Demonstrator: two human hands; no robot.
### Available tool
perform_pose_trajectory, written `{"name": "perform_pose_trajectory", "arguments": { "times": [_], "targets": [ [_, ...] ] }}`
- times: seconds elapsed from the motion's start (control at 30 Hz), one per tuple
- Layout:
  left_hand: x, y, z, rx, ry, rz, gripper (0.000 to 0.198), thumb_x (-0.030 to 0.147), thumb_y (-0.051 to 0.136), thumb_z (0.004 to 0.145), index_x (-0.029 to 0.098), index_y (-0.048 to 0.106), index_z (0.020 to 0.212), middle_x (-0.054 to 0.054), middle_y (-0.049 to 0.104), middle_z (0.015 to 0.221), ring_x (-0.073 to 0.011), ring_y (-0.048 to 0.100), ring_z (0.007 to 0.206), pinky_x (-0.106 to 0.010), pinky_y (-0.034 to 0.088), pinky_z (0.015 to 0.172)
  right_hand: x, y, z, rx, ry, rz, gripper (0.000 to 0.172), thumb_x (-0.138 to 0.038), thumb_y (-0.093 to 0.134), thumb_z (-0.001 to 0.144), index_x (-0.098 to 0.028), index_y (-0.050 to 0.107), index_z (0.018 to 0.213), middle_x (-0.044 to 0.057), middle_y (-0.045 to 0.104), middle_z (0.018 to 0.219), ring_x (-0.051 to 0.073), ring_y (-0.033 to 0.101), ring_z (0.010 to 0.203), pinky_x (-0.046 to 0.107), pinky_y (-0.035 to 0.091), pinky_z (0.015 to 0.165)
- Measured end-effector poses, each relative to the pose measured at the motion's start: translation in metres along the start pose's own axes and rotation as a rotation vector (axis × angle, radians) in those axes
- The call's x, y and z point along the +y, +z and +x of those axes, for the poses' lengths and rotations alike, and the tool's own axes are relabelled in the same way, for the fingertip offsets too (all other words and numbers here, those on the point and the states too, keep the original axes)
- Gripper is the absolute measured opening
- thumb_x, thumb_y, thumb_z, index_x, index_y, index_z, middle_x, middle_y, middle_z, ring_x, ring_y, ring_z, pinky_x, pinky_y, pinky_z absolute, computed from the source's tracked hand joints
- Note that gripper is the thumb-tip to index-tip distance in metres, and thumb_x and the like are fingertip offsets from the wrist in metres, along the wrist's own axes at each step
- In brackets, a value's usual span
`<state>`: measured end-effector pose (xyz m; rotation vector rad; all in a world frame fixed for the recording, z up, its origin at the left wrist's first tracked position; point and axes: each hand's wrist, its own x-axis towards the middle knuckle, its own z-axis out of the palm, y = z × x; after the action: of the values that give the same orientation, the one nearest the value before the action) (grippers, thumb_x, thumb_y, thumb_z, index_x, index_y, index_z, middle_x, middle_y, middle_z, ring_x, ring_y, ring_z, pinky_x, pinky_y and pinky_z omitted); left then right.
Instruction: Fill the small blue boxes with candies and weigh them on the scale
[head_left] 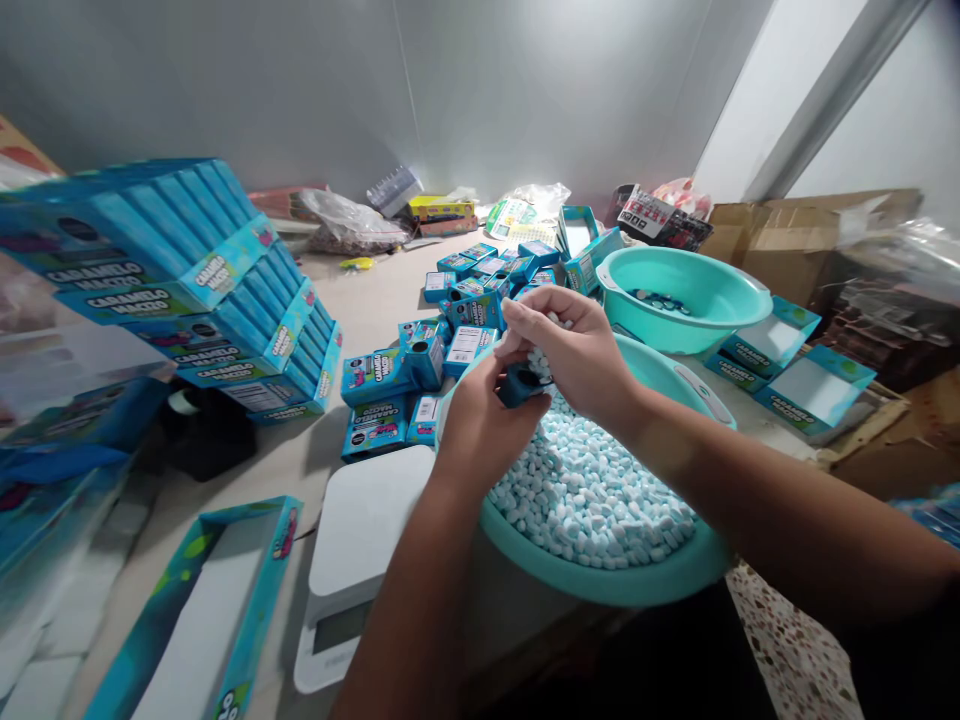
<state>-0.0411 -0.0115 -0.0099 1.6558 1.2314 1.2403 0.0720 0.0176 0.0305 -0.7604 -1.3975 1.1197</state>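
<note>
Over a turquoise basin (pixel 570 585) heaped with pale blue and white candies (pixel 592 495), my two hands meet. My left hand (pixel 484 425) is closed around a small blue candy box (pixel 517 386), mostly covered by the fingers. Just above its top, my right hand (pixel 581 350) is cupped around a bunch of candies, some showing beneath the fingers at the box's opening. Several filled-looking small blue boxes (pixel 379 375) lie beyond the basin's left rim. A white digital scale (pixel 371 525) sits left of my left forearm.
Stacked display trays of blue boxes (pixel 217 290) rise at the left. An open display tray (pixel 202 610) lies at the front left. A second turquoise basin (pixel 682 315) with a few dark blue pieces stands behind right, beside open trays (pixel 817 385) and cardboard boxes (pixel 780 235).
</note>
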Motion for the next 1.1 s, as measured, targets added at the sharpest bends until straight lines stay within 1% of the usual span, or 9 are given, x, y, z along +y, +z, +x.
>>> {"name": "perform_pose_trajectory", "arguments": {
  "times": [0.13, 0.27, 0.33, 0.5, 0.63, 0.8, 0.93, 1.0, 1.1],
  "targets": [
    [0.000, -0.001, 0.001, 0.000, -0.032, 0.020, 0.034, 0.020, 0.072, 0.073, 0.022, 0.071, 0.107, -0.001, 0.075, 0.096, -0.0194, 0.068, 0.086, -0.030, 0.052, 0.076, 0.004, 0.001, 0.001, 0.008, 0.013, 0.033, 0.043, -0.060, 0.070, 0.081, -0.020, 0.061, 0.068, 0.001, 0.064, 0.066, 0.012, 0.063, 0.065, 0.029, 0.056, 0.067],
    [0.000, -0.001, 0.000, 0.009, -0.065, 0.039, 0.036, 0.021, 0.074, 0.072, 0.021, 0.071, 0.108, -0.002, 0.075, 0.095, -0.0196, 0.068, 0.085, -0.031, 0.051, 0.075, 0.008, -0.002, 0.005, -0.004, 0.078, 0.082, 0.052, -0.071, 0.054, 0.086, -0.021, 0.066, 0.076, 0.003, 0.065, 0.064, 0.018, 0.067, 0.071, 0.032, 0.055, 0.064],
    [0.001, -0.001, -0.001, 0.019, -0.067, 0.048, 0.039, 0.021, 0.074, 0.071, 0.021, 0.070, 0.110, -0.001, 0.075, 0.094, -0.0190, 0.068, 0.083, -0.031, 0.051, 0.074, 0.008, -0.004, 0.006, 0.004, 0.094, 0.082, 0.052, -0.070, 0.051, 0.087, -0.021, 0.067, 0.081, 0.004, 0.066, 0.064, 0.020, 0.068, 0.073, 0.033, 0.055, 0.065],
    [0.003, -0.001, -0.001, 0.028, -0.075, 0.072, 0.038, 0.020, 0.075, 0.070, 0.024, 0.071, 0.108, 0.002, 0.073, 0.087, -0.0162, 0.066, 0.076, -0.029, 0.050, 0.070, 0.005, -0.005, 0.004, -0.022, 0.116, 0.102, 0.031, -0.046, 0.059, 0.088, -0.022, 0.064, 0.107, 0.001, 0.068, 0.069, 0.020, 0.069, 0.073, 0.036, 0.056, 0.071],
    [0.004, -0.002, 0.000, 0.027, -0.032, 0.085, 0.038, 0.019, 0.074, 0.071, 0.023, 0.072, 0.109, 0.001, 0.074, 0.093, -0.0160, 0.066, 0.080, -0.028, 0.052, 0.075, 0.004, -0.005, 0.002, -0.040, 0.104, 0.092, 0.036, -0.032, 0.058, 0.086, -0.023, 0.058, 0.121, 0.000, 0.069, 0.077, 0.018, 0.069, 0.078, 0.038, 0.056, 0.080],
    [0.003, -0.002, 0.000, 0.030, 0.015, 0.125, 0.037, 0.018, 0.075, 0.071, 0.023, 0.071, 0.107, 0.001, 0.074, 0.098, -0.0167, 0.067, 0.084, -0.029, 0.052, 0.077, 0.001, -0.004, 0.001, -0.048, 0.082, 0.063, 0.031, -0.029, 0.064, 0.081, -0.022, 0.059, 0.111, 0.000, 0.069, 0.079, 0.016, 0.068, 0.078, 0.035, 0.056, 0.081],
    [-0.003, -0.001, 0.000, 0.046, 0.013, 0.118, 0.038, 0.020, 0.075, 0.071, 0.024, 0.068, 0.107, 0.000, 0.073, 0.098, -0.0187, 0.067, 0.087, -0.031, 0.051, 0.077, -0.001, -0.003, 0.002, -0.058, 0.080, 0.044, 0.024, -0.041, 0.063, 0.085, -0.022, 0.060, 0.099, 0.002, 0.069, 0.082, 0.017, 0.069, 0.084, 0.034, 0.055, 0.080],
    [-0.005, 0.001, 0.000, 0.054, 0.015, 0.092, 0.038, 0.020, 0.074, 0.072, 0.025, 0.065, 0.109, 0.000, 0.073, 0.101, -0.0194, 0.068, 0.090, -0.032, 0.051, 0.079, -0.001, -0.003, 0.004, -0.063, 0.086, 0.034, 0.027, -0.047, 0.060, 0.087, -0.022, 0.061, 0.095, 0.004, 0.070, 0.086, 0.018, 0.069, 0.089, 0.033, 0.055, 0.080],
    [-0.007, 0.003, -0.001, 0.064, 0.012, 0.059, 0.038, 0.022, 0.073, 0.075, 0.025, 0.061, 0.111, -0.001, 0.072, 0.103, -0.0197, 0.067, 0.092, -0.032, 0.050, 0.080, -0.001, -0.003, 0.006, -0.084, 0.094, 0.021, 0.039, -0.059, 0.056, 0.088, -0.021, 0.065, 0.097, 0.006, 0.071, 0.092, 0.020, 0.068, 0.095, 0.034, 0.056, 0.080]
  ]
}}
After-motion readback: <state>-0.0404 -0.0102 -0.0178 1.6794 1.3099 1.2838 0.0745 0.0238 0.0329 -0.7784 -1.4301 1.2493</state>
